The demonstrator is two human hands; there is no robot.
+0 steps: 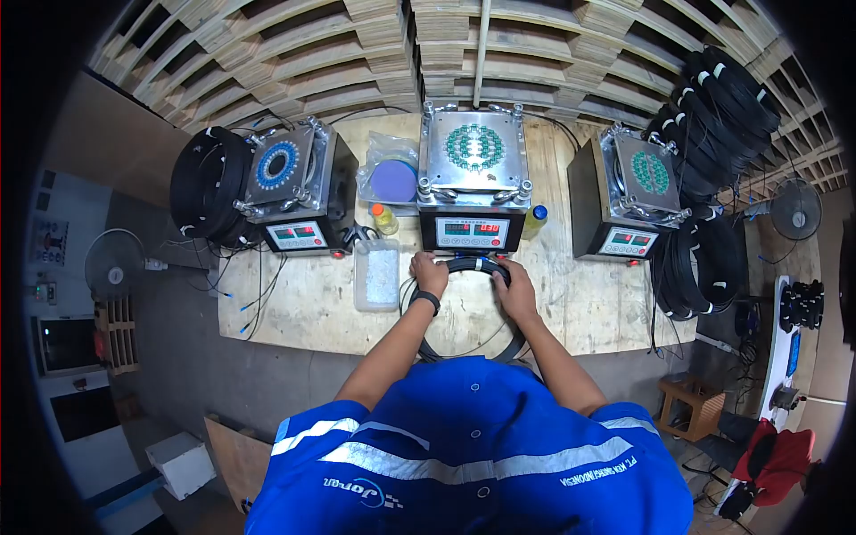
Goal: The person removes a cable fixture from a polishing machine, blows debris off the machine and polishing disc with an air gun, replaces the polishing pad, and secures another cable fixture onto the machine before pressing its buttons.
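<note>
A coil of black cable (459,266) with a white tie on it lies on the wooden table in front of the middle machine. My left hand (429,271), with a dark band at the wrist, has its fingers closed at the coil's upper left side; a thin loose strand loops beside it. Around the upper right of the coil, my right hand (517,291) is wrapped with the thumb on the inner side. The coil's near edge hangs by the blue shirt at the table edge. Just beyond my hands stands the middle machine (473,230) with red digits and a plate of green-tipped pieces.
A left machine (296,234) carries a blue ring of pieces; a right machine (631,239) carries green ones. Left of my hands are a clear tray (382,281) of white material and an orange-capped bottle (383,219). Black cable coils (704,267) are stacked at right.
</note>
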